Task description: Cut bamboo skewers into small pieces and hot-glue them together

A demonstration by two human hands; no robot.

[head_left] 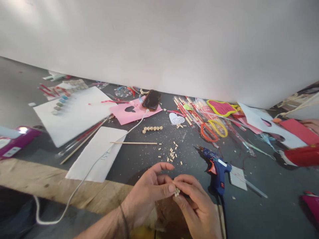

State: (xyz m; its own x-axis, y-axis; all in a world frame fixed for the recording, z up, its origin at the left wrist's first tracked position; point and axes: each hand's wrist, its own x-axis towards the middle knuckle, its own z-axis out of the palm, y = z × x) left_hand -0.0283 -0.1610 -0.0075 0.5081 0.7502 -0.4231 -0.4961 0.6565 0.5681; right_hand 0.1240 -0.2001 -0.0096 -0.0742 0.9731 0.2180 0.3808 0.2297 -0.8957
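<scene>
Between my fingertips is a small cluster of pale wooden stick pieces (pixel 176 192), shaped like a little flower. My right hand (pixel 196 205) pinches it between thumb and fingers. My left hand (pixel 152 189) meets it from the other side, its thumb tip and bent fingers against the cluster, index finger stretched forward. Short cut stick pieces (pixel 171 153) lie scattered just beyond my hands. Farther off sits a row of similar joined clusters (pixel 152 129). A thin wooden stick (pixel 134 143) lies left of the loose pieces. To the right rests a blue glue gun (pixel 218 172).
A white cable (pixel 84 181) runs from a phone (pixel 152 100) on pink paper (pixel 124 111) across white paper (pixel 99 156). Scissors (pixel 209 132) lie by bundled sticks (pixel 185 111). Another person's hand (pixel 311 124) shows at far right. A magenta device (pixel 18 142) stands left.
</scene>
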